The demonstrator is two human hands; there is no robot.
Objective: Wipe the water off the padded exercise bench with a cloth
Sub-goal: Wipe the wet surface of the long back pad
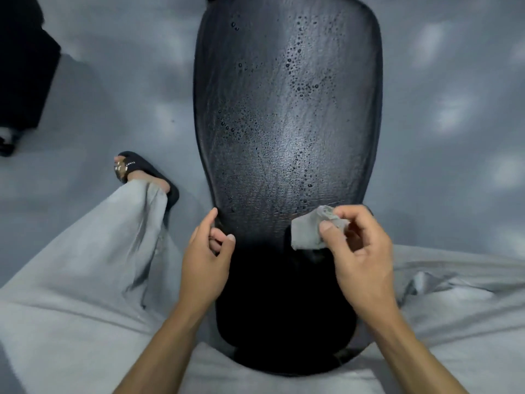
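Observation:
A black padded bench [287,115] runs away from me down the middle of the head view, its textured surface beaded with water drops [301,81] in several patches. My right hand [360,251] pinches a small crumpled grey cloth [309,231] just above the near right part of the pad. My left hand [207,257] hovers at the bench's near left edge with fingers loosely curled and nothing in it. I sit astride the near end of the bench.
My legs in light grey trousers [85,265] flank the bench, and my left foot in a black slipper [147,174] rests on the grey floor [113,81]. A dark object [22,66] stands at the far left.

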